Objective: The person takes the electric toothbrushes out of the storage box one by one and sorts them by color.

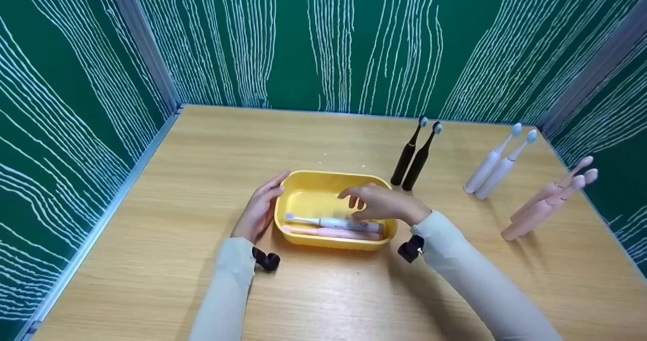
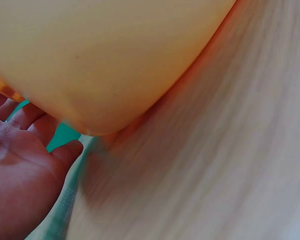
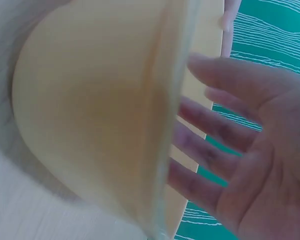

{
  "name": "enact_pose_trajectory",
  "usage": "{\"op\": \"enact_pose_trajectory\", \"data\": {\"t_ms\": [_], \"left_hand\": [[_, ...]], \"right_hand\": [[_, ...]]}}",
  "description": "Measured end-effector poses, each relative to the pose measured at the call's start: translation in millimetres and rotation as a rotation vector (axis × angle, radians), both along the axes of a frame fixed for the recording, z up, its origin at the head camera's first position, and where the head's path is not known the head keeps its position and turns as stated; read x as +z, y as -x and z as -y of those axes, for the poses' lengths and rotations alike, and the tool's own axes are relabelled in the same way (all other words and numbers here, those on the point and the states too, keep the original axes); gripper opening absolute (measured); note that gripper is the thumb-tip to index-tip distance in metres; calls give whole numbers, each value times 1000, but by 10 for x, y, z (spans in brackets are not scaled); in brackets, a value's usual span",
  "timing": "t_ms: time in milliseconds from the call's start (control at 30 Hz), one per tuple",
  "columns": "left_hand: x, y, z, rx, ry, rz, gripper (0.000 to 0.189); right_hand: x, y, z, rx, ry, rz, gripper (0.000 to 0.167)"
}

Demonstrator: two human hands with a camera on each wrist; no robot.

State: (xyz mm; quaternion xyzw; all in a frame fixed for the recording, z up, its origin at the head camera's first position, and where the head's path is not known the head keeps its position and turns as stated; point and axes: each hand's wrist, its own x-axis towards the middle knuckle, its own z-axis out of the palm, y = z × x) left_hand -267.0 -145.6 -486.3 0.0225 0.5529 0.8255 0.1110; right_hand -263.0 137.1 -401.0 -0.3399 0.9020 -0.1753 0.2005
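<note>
A yellow plastic basket (image 1: 328, 175) sits on the table, with a white electric toothbrush (image 1: 338, 224) and a pink electric toothbrush (image 1: 343, 234) lying side by side along its near wall. My left hand (image 1: 258, 209) rests against the basket's left end, fingers extended along the rim; the left wrist view shows its palm beside the outer wall. Over the right part of the basket hovers my right hand (image 1: 379, 203), fingers loosely bent and spread, with nothing between them. In the right wrist view its fingers (image 3: 210, 125) reach past the basket's rim, which hides some fingertips.
Two black electric toothbrushes (image 1: 415, 161) stand just behind the basket's right end. Farther right are two white ones (image 1: 493, 172), then several pink ones (image 1: 541, 204) at the table's right side. Green panels with white lines (image 1: 288, 43) enclose the wooden table (image 1: 192, 179).
</note>
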Motion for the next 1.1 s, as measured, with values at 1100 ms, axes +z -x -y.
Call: {"op": "enact_pose_trajectory", "data": {"t_ms": [1100], "left_hand": [[-1, 0, -8, -4, -25, -12, 50]], "right_hand": [[7, 168, 191, -11, -303, 273, 35]]}}
